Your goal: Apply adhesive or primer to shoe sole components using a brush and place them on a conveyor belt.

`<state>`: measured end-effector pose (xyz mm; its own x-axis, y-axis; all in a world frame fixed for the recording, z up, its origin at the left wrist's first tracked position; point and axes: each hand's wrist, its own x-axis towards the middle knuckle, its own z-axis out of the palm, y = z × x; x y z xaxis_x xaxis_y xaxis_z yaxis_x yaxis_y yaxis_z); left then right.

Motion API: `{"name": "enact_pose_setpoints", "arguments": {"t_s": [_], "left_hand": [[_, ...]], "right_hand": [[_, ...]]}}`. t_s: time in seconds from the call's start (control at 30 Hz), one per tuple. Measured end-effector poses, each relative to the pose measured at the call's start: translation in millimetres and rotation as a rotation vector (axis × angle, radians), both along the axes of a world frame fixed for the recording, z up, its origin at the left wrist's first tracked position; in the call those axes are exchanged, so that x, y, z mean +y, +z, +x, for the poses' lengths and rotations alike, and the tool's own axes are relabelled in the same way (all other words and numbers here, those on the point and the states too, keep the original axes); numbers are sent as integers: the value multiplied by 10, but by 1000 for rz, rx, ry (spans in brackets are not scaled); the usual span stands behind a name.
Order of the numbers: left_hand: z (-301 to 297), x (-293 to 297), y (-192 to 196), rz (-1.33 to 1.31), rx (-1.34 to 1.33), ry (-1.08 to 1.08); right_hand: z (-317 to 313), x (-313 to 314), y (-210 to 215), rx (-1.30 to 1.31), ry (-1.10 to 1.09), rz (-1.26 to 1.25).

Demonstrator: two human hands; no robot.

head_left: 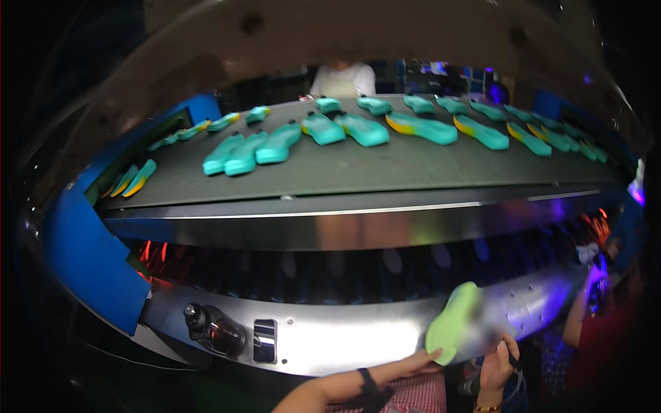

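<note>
A light green shoe sole (451, 323) is held tilted over the near metal ledge. My left hand (421, 361) grips its lower edge, fingers closed on it; a black band is round that wrist. My right hand (497, 366) is raised just right of the sole with its fingers curled. A dark slender thing shows at those fingers, too unclear to name. A blurred grey patch covers the space between the sole and my right hand, so any contact there is hidden.
Teal and yellow soles (361, 131) lie in rows on a dark conveyor belt (385, 168). Below it runs a slot with red glows. A dark bottle (217, 332) stands on the metal ledge (344, 344). One person (344, 81) is across the belt, another (577, 320) at right.
</note>
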<state>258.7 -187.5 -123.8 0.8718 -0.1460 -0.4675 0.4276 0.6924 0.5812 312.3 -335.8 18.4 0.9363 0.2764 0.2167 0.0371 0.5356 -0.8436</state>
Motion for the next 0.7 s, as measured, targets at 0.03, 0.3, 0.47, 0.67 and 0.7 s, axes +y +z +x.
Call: {"name": "enact_pose_setpoints", "arguments": {"t_s": [0.03, 0.3, 0.47, 0.67, 0.7], "left_hand": [[76, -22, 45, 39, -1, -22], [-659, 1354, 2097, 1217, -640, -25], [-864, 2513, 3416, 1881, -500, 612], [-493, 3845, 3799, 2495, 188, 192], [-391, 3937, 3819, 2531, 327, 78]], "right_hand": [[8, 0, -40, -2, 16, 1], [314, -355, -252, 162, 252, 195], [553, -258, -840, 508, 257, 258], [582, 95, -839, 547, 286, 267], [593, 95, -816, 549, 280, 253]]}}
